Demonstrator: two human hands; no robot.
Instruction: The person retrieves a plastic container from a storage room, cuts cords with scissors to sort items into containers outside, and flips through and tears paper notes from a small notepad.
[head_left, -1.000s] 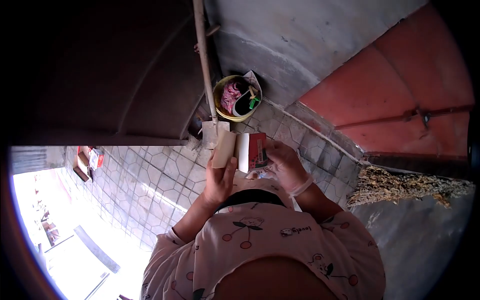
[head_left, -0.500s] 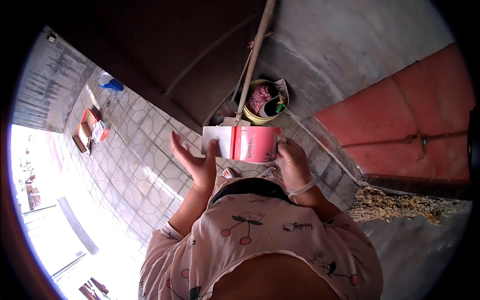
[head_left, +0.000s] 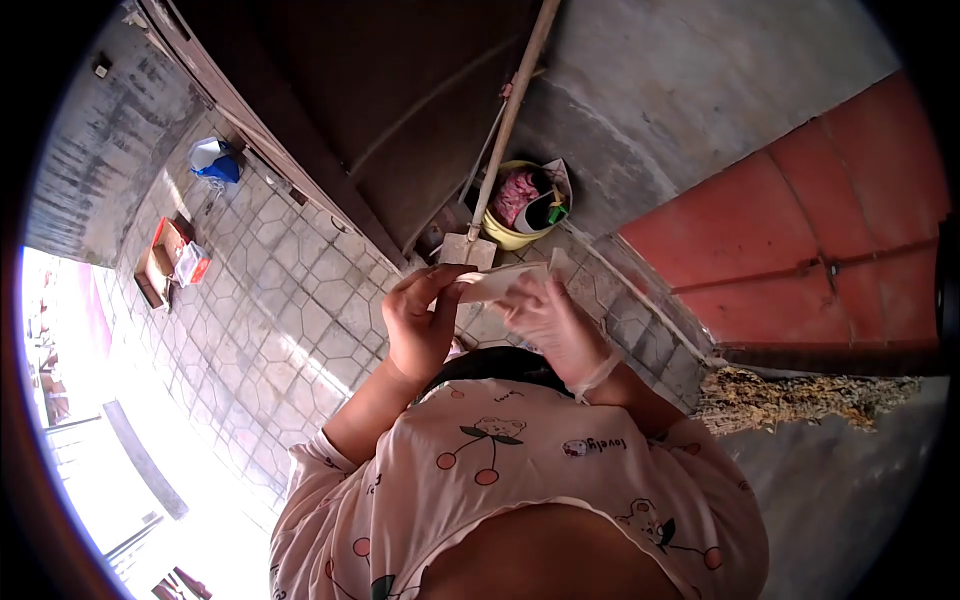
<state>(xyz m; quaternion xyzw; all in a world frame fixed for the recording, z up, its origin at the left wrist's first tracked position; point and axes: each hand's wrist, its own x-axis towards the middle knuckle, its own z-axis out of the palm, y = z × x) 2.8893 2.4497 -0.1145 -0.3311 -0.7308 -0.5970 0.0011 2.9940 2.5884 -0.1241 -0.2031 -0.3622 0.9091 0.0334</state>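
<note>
Centrally, we find the left hand [head_left: 422, 312] with thumb and fingers pinched narrow on the left end of what appears to be a small notebook [head_left: 488, 287], its pale leaves showing at the middle of the frame. The right hand [head_left: 556, 328], in a thin see-through glove [head_left: 597, 376], is at the right end with fingers partly spread; these are blurred, and we cannot tell whether they grip a leaf or merely rest against it. In our judgement, handling the leaves well calls for a steady left pinch near the edge, light pressure so the paper does not crease, and single leaves parted by the right fingertips; the loose film of the glove may dull the feel and slip. Below the hands we note a printed shirt [head_left: 520, 470]. Just above the notebook in the frame lies the blade of a shovel [head_left: 467, 250], beside a yellow bucket [head_left: 509, 240] with pink cloth [head_left: 516, 196] inside. Further out, we record a red door [head_left: 770, 220] at the right, a dried plant bundle [head_left: 800, 398] at the lower right, and a carton [head_left: 153, 277] and blue bag [head_left: 216, 168] at the upper left.
</note>
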